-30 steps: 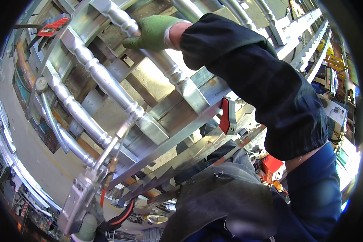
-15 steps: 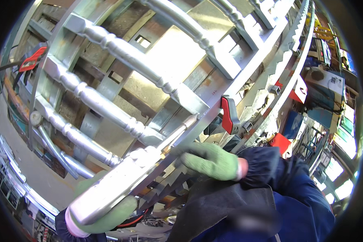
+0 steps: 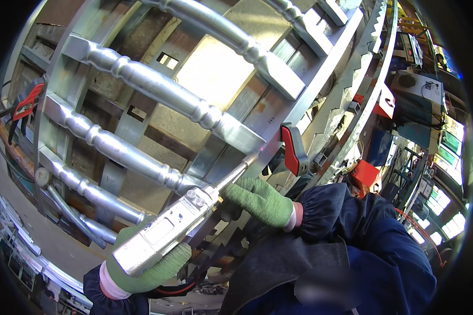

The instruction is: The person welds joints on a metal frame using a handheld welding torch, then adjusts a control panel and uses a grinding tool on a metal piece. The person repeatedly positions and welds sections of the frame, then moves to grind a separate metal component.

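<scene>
Silver tool (image 3: 166, 229), shifted rightward, points diagonally up-right.

In the lower left of the frame, the gloved left grip (image 3: 160, 270) wraps around a silver handheld tool (image 3: 165, 231), its slim nozzle (image 3: 239, 171) ending near the foot of a turned metal baluster (image 3: 157, 86). At centre, the gloved right grip (image 3: 260, 202) is just beside the tool's front; contact is unclear. A red-and-black clamp handle (image 3: 292, 152) stands right of the nozzle.
</scene>
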A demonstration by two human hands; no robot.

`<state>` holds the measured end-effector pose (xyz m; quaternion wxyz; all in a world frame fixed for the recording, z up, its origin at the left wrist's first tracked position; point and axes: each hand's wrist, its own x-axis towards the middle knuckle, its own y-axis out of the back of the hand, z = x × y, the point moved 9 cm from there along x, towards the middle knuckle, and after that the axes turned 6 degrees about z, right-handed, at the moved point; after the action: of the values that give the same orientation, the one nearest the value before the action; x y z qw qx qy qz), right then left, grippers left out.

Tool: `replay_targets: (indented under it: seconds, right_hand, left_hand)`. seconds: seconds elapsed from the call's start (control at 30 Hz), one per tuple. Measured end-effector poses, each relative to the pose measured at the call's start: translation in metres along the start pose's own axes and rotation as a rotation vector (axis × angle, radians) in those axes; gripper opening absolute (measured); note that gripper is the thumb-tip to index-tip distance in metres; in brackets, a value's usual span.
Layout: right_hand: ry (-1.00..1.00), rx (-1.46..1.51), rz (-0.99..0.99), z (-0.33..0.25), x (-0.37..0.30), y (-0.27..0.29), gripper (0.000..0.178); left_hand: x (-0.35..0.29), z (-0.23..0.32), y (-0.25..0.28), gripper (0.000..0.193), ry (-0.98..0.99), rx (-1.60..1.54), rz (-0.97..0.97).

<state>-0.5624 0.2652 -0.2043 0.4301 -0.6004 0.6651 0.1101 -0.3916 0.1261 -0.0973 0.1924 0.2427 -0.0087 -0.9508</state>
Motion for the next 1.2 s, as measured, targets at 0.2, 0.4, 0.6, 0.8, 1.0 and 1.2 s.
replay_targets:
  seconds: [0.2,0.4,0.6,0.8,1.0,1.2]
  right_hand:
    - [-0.006,-0.06,0.021,0.001,0.001,0.002,0.048]
    - [-0.15,-0.052,0.021,0.009,0.002,-0.001,0.046]
    - [-0.101,-0.058,-0.006,0.01,0.005,0.0,0.047]
    - [-0.072,-0.049,0.028,0.005,0.003,-0.001,0.048]
    - [-0.088,-0.054,0.014,0.01,0.005,0.0,0.047]
    - [0.078,-0.095,0.043,-0.005,0.001,0.0,0.047]
  left_hand:
    - [-0.01,-0.021,-0.004,0.049,0.135,-0.09,-0.008]
    - [-0.001,-0.007,0.0,0.047,0.023,0.065,-0.019]
    - [0.006,-0.001,0.002,0.047,-0.019,0.109,0.003]
    - [0.003,-0.007,0.002,0.047,-0.031,0.06,-0.002]
    - [0.004,-0.004,0.003,0.048,-0.062,0.105,-0.001]
    - [0.003,-0.004,0.003,0.047,-0.068,0.171,-0.001]
